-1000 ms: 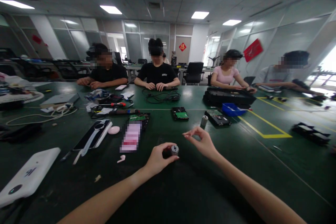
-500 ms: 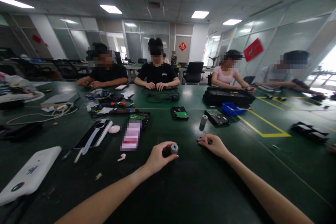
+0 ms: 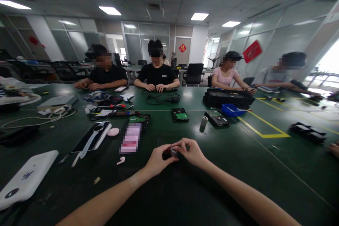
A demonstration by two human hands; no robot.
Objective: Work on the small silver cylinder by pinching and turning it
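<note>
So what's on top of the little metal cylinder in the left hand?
The right hand has fingertips at the top of the metal cylinder, which the left hand holds. They cover part of it, so anything beneath them cannot be seen.

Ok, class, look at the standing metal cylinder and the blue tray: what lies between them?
A dark drive with a circuit board lies between the standing metal cylinder and the blue tray, in the head view.

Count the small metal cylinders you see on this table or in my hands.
2. One metal cylinder is in your left hand; the other cylinder stands on the table, left of a hard drive. More may be hidden.
</note>
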